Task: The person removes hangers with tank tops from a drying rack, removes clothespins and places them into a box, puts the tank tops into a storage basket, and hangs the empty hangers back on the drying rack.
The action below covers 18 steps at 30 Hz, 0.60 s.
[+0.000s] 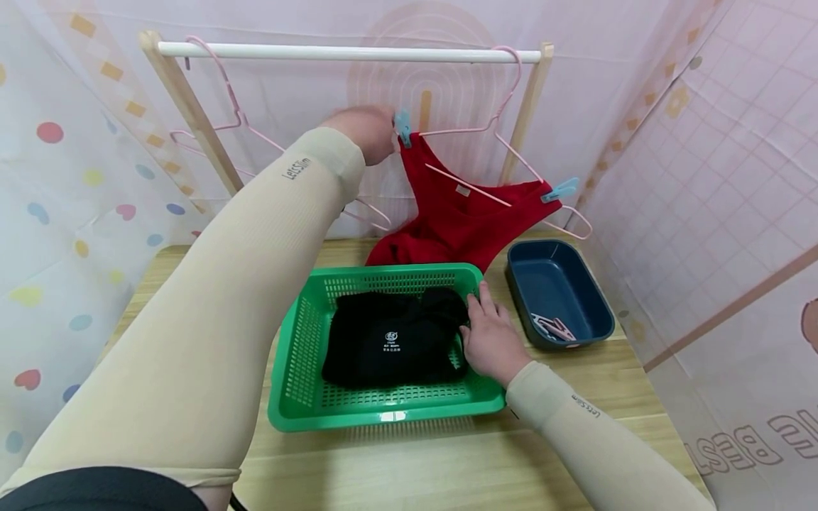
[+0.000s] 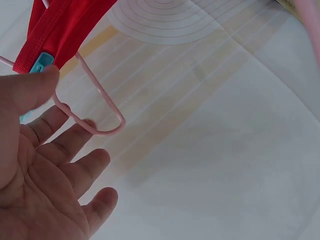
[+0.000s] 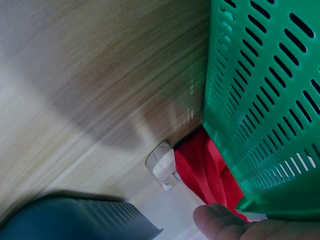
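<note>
A red sleeveless top (image 1: pixel 447 206) hangs from a pink hanger (image 1: pixel 514 85), each strap bearing a blue clothespin. My left hand (image 1: pixel 373 131) is at the left clothespin (image 1: pixel 402 128). In the left wrist view the thumb lies across that clothespin (image 2: pixel 44 61), while the other fingers spread apart by the hanger's end (image 2: pixel 112 117). The second clothespin (image 1: pixel 560 190) sits on the right strap. My right hand (image 1: pixel 495 341) rests with extended fingers on the right rim of a green basket (image 1: pixel 390 419). Folded black clothing (image 1: pixel 390 341) lies inside it.
A white rail (image 1: pixel 351 52) on wooden posts spans the back, with another pink hanger (image 1: pixel 239 117) at its left. Right of the basket stands a dark blue bin (image 1: pixel 559 266) with several clothespins (image 1: pixel 552 328). All rest on a wooden table (image 1: pixel 358 468).
</note>
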Each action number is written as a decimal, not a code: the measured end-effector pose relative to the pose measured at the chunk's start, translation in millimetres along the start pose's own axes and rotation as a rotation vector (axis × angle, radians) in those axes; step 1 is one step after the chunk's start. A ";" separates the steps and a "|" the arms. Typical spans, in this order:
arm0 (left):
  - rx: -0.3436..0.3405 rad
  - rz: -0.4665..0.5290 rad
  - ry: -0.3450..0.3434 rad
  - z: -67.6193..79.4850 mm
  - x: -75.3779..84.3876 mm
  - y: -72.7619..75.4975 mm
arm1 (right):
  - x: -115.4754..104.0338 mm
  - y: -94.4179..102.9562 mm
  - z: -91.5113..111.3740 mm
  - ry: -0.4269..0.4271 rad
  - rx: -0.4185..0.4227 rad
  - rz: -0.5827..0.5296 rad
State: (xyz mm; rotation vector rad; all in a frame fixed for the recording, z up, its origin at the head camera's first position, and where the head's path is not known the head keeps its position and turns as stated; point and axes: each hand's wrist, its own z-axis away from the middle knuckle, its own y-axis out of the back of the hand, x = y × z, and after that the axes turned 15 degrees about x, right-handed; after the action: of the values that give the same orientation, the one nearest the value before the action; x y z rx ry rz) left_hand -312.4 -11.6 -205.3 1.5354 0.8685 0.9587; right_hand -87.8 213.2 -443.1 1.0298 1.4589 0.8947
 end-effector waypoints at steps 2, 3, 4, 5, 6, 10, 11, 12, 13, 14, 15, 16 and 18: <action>0.007 -0.006 -0.010 1.5 -0.3 0.4 | -0.1 0.4 0.0 0.000 0.000 0.000; 0.012 -0.015 -0.019 2.2 -0.5 0.4 | -0.2 0.6 0.0 0.000 -0.001 -0.001; 0.015 -0.021 -0.024 2.6 -0.4 0.3 | -0.4 0.7 0.1 0.000 -0.002 -0.002; 0.021 -0.031 -0.031 3.0 -0.3 0.1 | -0.5 0.8 0.1 0.001 -0.001 -0.003; 0.027 -0.041 -0.038 3.4 -0.2 0.1 | -0.5 0.8 0.1 0.001 -0.001 -0.004; 0.057 -0.090 -0.070 5.5 0.9 0.7 | 0.0 0.3 -0.2 0.004 -0.002 -0.001; 0.062 -0.099 -0.073 5.8 1.2 1.1 | 0.0 0.2 -0.2 0.005 -0.001 -0.001; 0.063 -0.107 -0.076 5.9 1.2 1.2 | 0.1 0.2 -0.2 0.005 -0.001 -0.001; 0.067 -0.111 -0.077 6.2 1.4 1.5 | 0.1 0.3 -0.2 0.004 -0.001 -0.002; 0.067 -0.112 -0.075 6.5 1.4 1.8 | 0.1 0.3 -0.2 0.003 -0.001 -0.003; 0.068 -0.114 -0.075 6.7 1.3 2.1 | 0.0 0.3 -0.2 0.002 -0.002 -0.005; 0.069 -0.116 -0.073 6.2 1.1 2.3 | 0.0 0.3 -0.3 -0.001 -0.003 -0.007; 0.074 -0.117 -0.073 5.8 0.5 2.3 | -0.1 0.4 -0.4 -0.005 -0.004 -0.010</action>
State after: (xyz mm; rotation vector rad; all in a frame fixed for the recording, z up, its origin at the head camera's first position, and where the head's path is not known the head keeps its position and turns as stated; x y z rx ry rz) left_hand -306.9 -13.8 -203.6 1.5550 0.9393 0.7890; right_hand -88.1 213.3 -442.7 1.0197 1.4565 0.8869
